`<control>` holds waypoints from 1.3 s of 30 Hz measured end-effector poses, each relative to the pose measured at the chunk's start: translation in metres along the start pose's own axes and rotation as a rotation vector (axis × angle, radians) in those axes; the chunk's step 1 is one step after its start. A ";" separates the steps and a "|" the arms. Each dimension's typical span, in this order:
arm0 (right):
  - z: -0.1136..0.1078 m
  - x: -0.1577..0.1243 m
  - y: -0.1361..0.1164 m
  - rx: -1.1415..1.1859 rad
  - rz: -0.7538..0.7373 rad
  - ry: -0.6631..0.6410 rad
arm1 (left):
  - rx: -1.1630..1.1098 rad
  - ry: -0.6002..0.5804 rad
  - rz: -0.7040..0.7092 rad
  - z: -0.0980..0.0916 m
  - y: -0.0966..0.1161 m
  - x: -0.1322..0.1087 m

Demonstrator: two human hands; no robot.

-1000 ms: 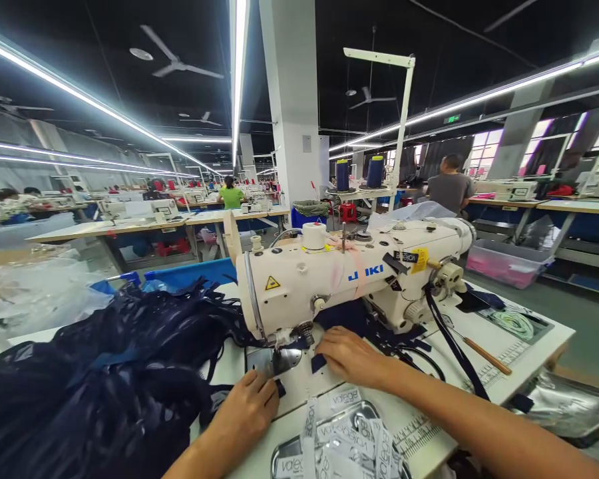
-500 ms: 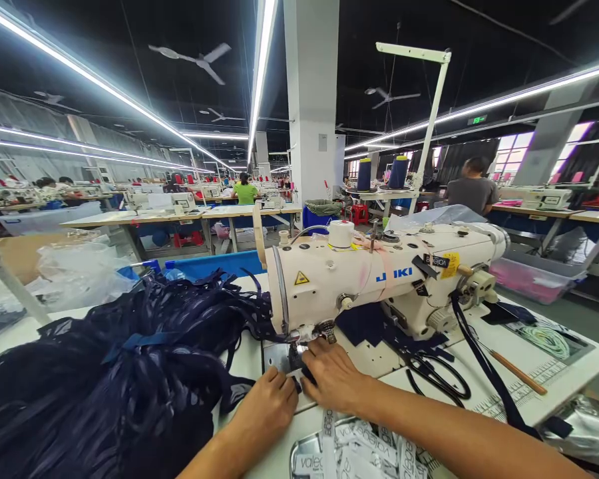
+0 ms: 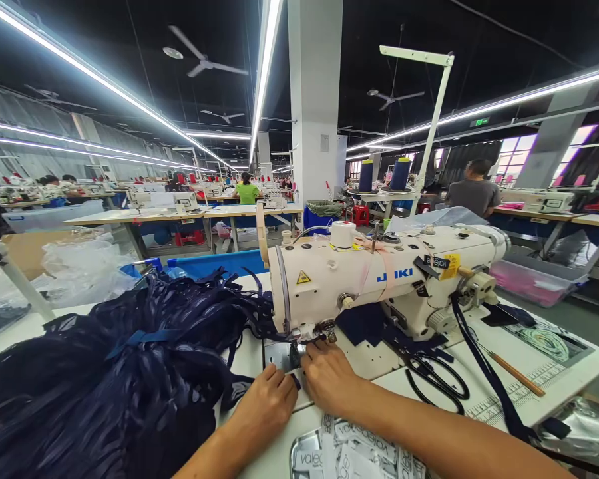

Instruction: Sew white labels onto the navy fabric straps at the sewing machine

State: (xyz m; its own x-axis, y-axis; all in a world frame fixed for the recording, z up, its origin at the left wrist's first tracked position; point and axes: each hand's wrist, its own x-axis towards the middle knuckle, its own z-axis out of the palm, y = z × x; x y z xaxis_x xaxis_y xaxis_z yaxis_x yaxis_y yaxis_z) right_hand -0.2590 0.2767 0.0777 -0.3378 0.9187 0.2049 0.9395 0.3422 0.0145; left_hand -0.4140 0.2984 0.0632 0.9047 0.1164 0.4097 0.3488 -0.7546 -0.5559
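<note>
A cream Juki sewing machine (image 3: 379, 279) stands on the white table (image 3: 554, 372). My left hand (image 3: 264, 402) and my right hand (image 3: 329, 376) lie side by side right in front of its needle foot (image 3: 295, 351). Both press their fingertips on a small dark navy fabric piece (image 3: 296, 382) at the metal needle plate. The fingers are curled and close together. The piece is mostly hidden under my hands.
A big heap of navy fabric strips (image 3: 120, 379) fills the table's left. Black scissors (image 3: 436, 376) and a wooden-handled tool (image 3: 514, 374) lie to the right. A metal tray of white labels (image 3: 349, 456) sits near me. Other people work at tables behind.
My right hand came left from the machine's bed to the needle foot. My left hand slid up beside it. The view has shifted left, so the machine appears further right.
</note>
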 end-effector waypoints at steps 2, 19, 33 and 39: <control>0.001 0.003 -0.005 -0.024 0.000 -0.016 | 0.004 0.019 -0.006 0.001 0.000 0.000; 0.003 -0.003 0.018 0.328 0.034 -0.052 | -0.004 0.035 0.000 0.004 -0.001 -0.004; 0.024 0.004 0.017 0.663 0.082 0.023 | -0.038 0.144 -0.023 -0.001 -0.002 0.000; 0.021 0.002 0.015 0.672 0.072 0.022 | -0.023 0.096 0.009 0.001 -0.001 0.000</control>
State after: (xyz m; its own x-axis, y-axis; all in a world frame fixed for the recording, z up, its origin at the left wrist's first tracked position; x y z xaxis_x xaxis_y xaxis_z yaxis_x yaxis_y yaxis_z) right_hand -0.2467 0.2879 0.0577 -0.2677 0.9420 0.2025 0.7175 0.3352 -0.6106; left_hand -0.4140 0.3000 0.0627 0.8799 0.0484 0.4727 0.3343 -0.7701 -0.5433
